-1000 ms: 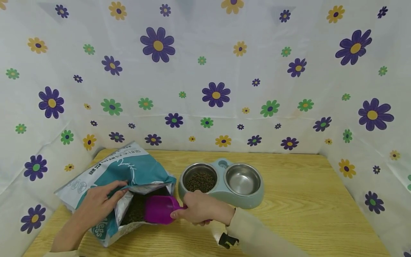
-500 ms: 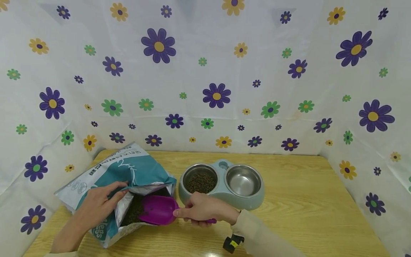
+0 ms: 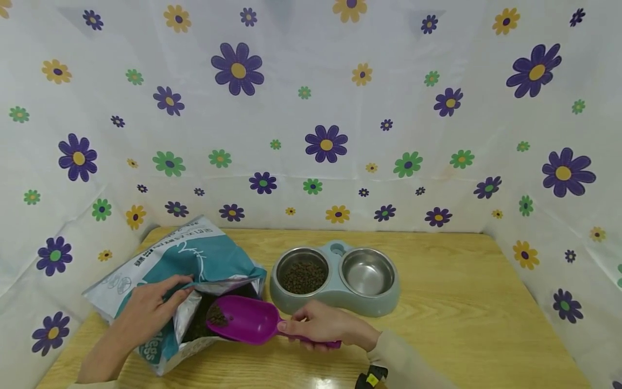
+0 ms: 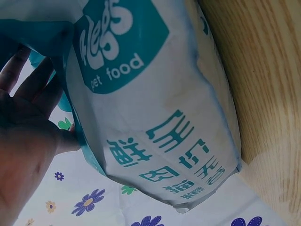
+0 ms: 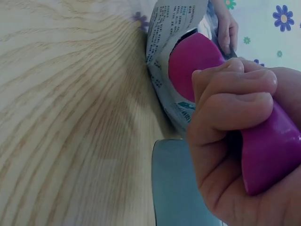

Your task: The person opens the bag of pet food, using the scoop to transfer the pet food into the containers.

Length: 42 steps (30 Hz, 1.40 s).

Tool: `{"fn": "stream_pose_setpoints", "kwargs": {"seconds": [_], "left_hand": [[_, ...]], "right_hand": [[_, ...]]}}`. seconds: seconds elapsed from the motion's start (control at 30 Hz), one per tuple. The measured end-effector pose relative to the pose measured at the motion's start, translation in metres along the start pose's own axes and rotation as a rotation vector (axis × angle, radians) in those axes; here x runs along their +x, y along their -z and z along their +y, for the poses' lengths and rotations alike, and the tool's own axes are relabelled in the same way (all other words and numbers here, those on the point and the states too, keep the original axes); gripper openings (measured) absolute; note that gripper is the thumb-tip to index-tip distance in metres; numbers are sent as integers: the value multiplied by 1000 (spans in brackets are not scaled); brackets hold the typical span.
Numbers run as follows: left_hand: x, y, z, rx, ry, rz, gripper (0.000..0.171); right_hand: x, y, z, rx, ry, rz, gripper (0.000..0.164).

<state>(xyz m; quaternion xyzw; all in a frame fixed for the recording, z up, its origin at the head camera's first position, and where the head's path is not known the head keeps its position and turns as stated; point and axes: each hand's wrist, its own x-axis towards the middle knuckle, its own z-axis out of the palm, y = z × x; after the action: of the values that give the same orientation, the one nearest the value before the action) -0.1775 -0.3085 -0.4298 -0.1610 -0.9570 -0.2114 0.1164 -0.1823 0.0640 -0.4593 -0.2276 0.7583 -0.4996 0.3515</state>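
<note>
A teal and white pet food bag (image 3: 214, 254) lies on its side at the left, its mouth spread toward the right. My left hand (image 3: 150, 308) pinches the upper edge of that mouth; in the left wrist view the hand (image 4: 28, 122) is beside the printed bag (image 4: 141, 113). The fingers of my right hand (image 3: 325, 324) curl round the handle of a magenta scoop (image 3: 252, 321). Some brown kibble lies near the scoop's front lip, which is at the bag's mouth. In the right wrist view, the right hand (image 5: 235, 127) grips the scoop's handle (image 5: 275, 146).
Behind the right hand stands a pale blue double bowl stand (image 3: 335, 297). Its left steel bowl (image 3: 282, 286) contains brown kibble, and its right steel bowl (image 3: 367, 273) shows bare metal. A flower-printed sheet (image 3: 291, 113) surrounds the wooden table (image 3: 452, 308).
The scoop has drawn back to the right out of the bag, tilting so that kibble shows inside it. My left hand and the bag have stayed in place.
</note>
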Motion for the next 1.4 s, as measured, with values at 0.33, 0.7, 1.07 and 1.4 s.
{"fn": "stream_pose_setpoints", "kwargs": {"seconds": [0.33, 0.7, 1.07, 1.4], "left_hand": [[2, -1, 1, 10, 27, -21, 26], [5, 1, 1, -8, 38, -42, 28], [6, 12, 2, 85, 51, 22, 24], [6, 11, 2, 69, 66, -31, 26]], "right_hand": [[-14, 12, 12, 7, 80, -21, 53], [-44, 55, 10, -4, 97, 69, 46], [-75, 89, -12, -668, 118, 420, 35], [-69, 91, -25, -886, -10, 516, 39]]}}
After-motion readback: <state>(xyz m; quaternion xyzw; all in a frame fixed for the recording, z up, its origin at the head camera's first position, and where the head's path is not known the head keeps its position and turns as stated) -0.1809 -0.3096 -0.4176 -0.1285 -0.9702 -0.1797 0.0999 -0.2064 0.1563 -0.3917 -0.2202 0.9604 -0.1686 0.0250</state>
